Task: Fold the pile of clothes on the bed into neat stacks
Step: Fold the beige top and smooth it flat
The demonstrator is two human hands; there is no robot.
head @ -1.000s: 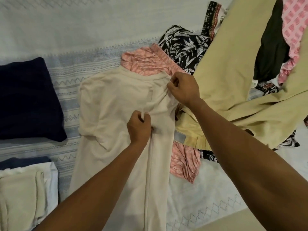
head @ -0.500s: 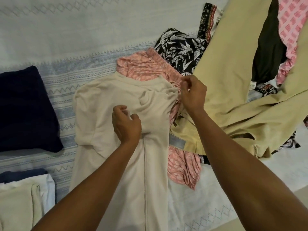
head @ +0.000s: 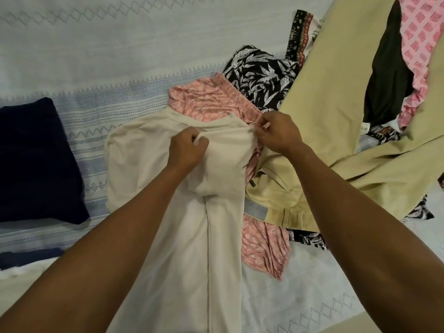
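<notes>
I had the cream garment (head: 149,164) spread lengthwise on the bed cover (head: 120,44), with its long seam running down toward me. My left hand (head: 186,150) was at its upper middle, fingers (head: 189,134) curled and pinching a fold of the cream cloth. My right hand (head: 276,133) held the upper right corner, fingers pinched on the edge. The top of the cream garment lay over a pink patterned garment (head: 204,102), which showed above it and again at its right side. Behind that was a black leaf-print garment (head: 259,78). Khaki trousers (head: 324,104) sprawled just to the right, touching the pink one. A pink checked cloth (head: 418,32) and a black garment (head: 389,68) lay on top of the trousers. A folded navy garment (head: 36,159) sat apart on the left.
</notes>
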